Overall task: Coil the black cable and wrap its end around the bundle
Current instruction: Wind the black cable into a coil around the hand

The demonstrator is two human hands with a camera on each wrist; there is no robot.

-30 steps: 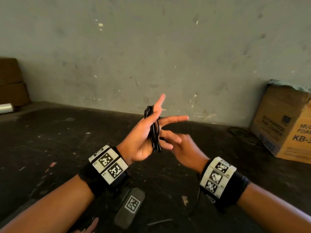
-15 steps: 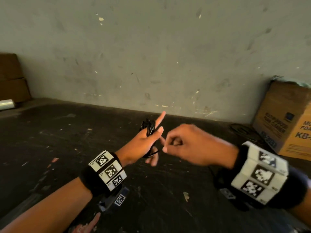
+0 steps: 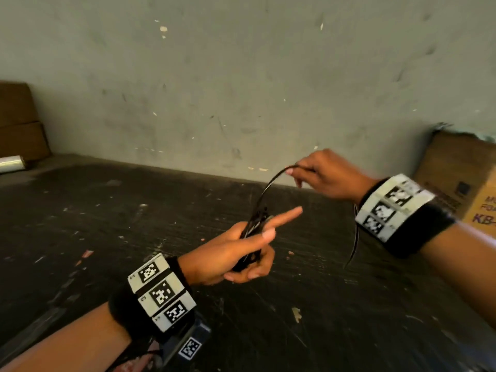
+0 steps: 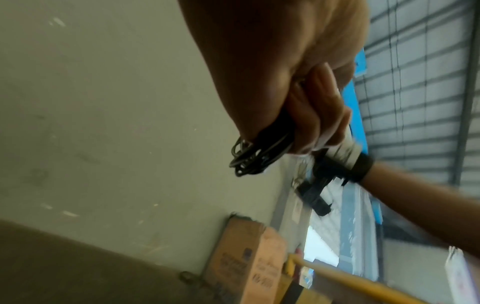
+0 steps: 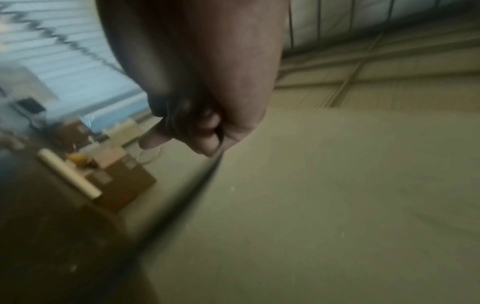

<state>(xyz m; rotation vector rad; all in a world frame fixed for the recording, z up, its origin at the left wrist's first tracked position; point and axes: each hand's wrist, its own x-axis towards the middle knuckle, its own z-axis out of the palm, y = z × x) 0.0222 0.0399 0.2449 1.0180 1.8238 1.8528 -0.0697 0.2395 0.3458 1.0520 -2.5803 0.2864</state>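
Note:
A black cable bundle (image 3: pixel 253 232) of several tight loops sits in my left hand (image 3: pixel 241 253), thumb and lower fingers curled round it, index finger pointing out straight. In the left wrist view the loops (image 4: pixel 249 158) stick out below the curled fingers. A free strand of the black cable (image 3: pixel 271 183) arcs up from the bundle to my right hand (image 3: pixel 314 173), which pinches it up and to the right, in front of the wall. The cable's tail (image 3: pixel 354 237) hangs down past the right wrist. The right wrist view is blurred; the strand (image 5: pixel 197 185) runs down from the closed fingers.
A dark scuffed tabletop (image 3: pixel 134 224) lies below both hands, against a grey wall (image 3: pixel 241 89). A cardboard box (image 3: pixel 461 183) stands at the right. Brown boxes (image 3: pixel 18 124) and a pale roll (image 3: pixel 12 163) sit at the far left.
My right hand has risen and pulled away to the right, drawing a longer strand out of the bundle. My left hand has dropped slightly and tilted, still holding the loops.

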